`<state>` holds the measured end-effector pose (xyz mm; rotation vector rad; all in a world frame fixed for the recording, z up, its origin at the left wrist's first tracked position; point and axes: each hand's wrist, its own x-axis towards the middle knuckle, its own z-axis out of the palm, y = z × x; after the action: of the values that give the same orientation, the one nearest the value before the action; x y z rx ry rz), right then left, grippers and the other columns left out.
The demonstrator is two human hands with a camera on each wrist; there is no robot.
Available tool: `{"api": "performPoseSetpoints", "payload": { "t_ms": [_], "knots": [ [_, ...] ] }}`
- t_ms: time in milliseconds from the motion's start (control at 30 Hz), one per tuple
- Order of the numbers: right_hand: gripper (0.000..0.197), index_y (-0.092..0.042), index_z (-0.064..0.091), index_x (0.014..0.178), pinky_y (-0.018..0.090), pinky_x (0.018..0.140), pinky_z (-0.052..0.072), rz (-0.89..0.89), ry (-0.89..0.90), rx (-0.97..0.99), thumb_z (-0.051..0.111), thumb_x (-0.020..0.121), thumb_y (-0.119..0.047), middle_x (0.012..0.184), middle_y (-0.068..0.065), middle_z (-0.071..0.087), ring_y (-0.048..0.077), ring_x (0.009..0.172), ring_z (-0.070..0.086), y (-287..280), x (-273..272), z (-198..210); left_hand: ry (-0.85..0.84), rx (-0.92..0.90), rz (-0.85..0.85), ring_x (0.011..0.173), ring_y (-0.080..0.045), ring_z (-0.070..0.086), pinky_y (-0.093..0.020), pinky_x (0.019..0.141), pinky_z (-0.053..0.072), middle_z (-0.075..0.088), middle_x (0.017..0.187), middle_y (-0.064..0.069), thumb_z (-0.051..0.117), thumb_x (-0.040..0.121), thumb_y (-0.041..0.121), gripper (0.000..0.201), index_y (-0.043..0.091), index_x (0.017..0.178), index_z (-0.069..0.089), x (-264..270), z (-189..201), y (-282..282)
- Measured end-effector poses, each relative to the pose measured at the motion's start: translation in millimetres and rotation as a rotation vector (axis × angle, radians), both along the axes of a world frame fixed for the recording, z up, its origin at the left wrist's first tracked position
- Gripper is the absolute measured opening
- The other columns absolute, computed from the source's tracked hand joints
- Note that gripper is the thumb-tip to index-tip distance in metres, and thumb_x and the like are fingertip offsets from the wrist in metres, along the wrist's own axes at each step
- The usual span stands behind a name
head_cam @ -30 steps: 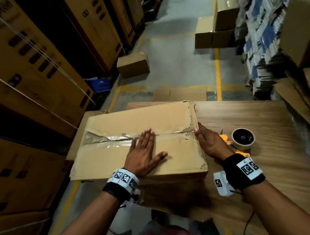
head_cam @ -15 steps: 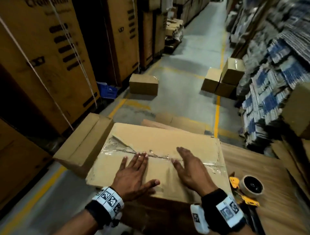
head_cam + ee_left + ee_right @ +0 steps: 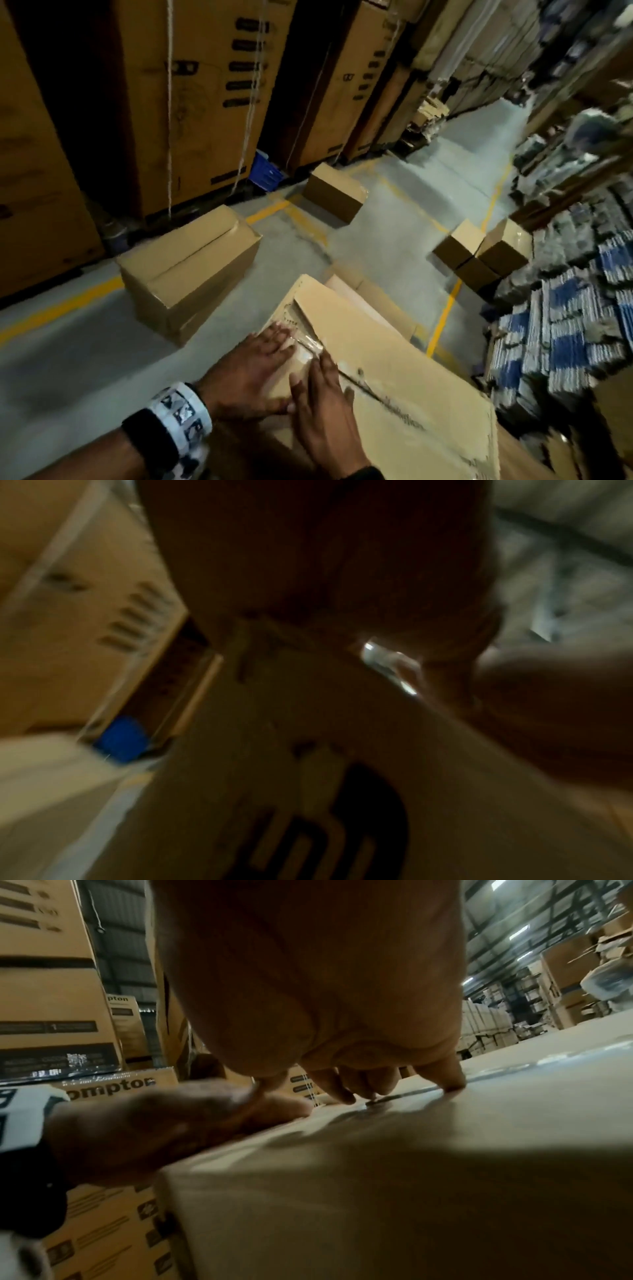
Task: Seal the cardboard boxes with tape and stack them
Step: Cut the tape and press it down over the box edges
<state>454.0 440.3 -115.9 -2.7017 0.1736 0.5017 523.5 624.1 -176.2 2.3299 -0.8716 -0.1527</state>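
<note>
A brown cardboard box point(image 3: 404, 356) lies at the bottom of the head view, with clear tape point(image 3: 310, 346) along its top seam. My left hand point(image 3: 260, 359) lies flat on the box top near the seam's left end. Beside it my right hand point(image 3: 322, 394) rests flat, fingers stretched along the taped seam. In the right wrist view the right fingertips point(image 3: 452, 1084) touch the box top point(image 3: 428, 1150), and the left hand point(image 3: 154, 1123) presses down at the left. The left wrist view is dark and blurred.
A closed box point(image 3: 188, 270) sits on the floor to the left, another point(image 3: 334, 195) farther off, and a small group point(image 3: 479, 253) by the yellow line. Tall cartons point(image 3: 191, 102) and a blue crate point(image 3: 265, 171) line the left. Blue-white stacks point(image 3: 565, 325) fill the right.
My right hand left the box's right end and slid along the seam to join the left hand. The view swung left, and the tape dispenser has dropped out of sight.
</note>
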Motion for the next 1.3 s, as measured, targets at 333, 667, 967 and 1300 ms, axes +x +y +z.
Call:
{"api": "performPoseSetpoints", "payload": {
  "t_ms": [333,667,967,1300],
  "knots": [
    [0.123,-0.024,-0.019,0.162,0.054,0.125,-0.013,0.120,0.102,-0.117,-0.014,0.065,-0.099,0.163,-0.007,-0.038,0.012,0.147,-0.040,58,41,-12,0.703,-1.033,0.465,0.125,-0.010,0.066,-0.032,0.106,0.052,0.074,0.125,0.010,0.073,0.077,0.068,0.054,0.033,0.118,0.074,42,-17,41],
    [0.120,-0.023,-0.033,0.156,0.053,0.124,-0.018,0.137,0.115,-0.277,-0.024,0.062,-0.097,0.155,-0.008,-0.051,0.012,0.143,-0.046,72,34,-26,1.176,-0.835,0.182,0.148,-0.017,0.045,-0.047,0.126,0.029,0.051,0.157,0.001,0.029,0.098,0.078,0.078,0.028,0.156,0.045,24,-75,30],
    [0.111,-0.020,-0.023,0.160,0.055,0.123,-0.018,0.154,0.021,-0.284,-0.027,0.073,-0.088,0.161,-0.002,-0.042,0.014,0.147,-0.042,67,34,-34,0.804,-0.657,0.199,0.151,-0.002,0.031,-0.007,0.117,0.020,0.031,0.167,0.007,0.039,0.098,0.073,0.081,0.026,0.164,0.028,27,-43,18],
    [0.076,-0.023,0.037,0.159,0.050,0.126,0.021,0.102,-0.168,0.057,0.039,0.097,-0.067,0.170,0.005,0.024,0.023,0.158,0.016,22,26,-22,0.073,-0.045,0.291,0.134,-0.026,0.056,-0.042,0.112,0.046,0.059,0.148,-0.004,0.047,0.095,0.056,0.063,0.023,0.148,0.055,15,13,29]
  ]
}}
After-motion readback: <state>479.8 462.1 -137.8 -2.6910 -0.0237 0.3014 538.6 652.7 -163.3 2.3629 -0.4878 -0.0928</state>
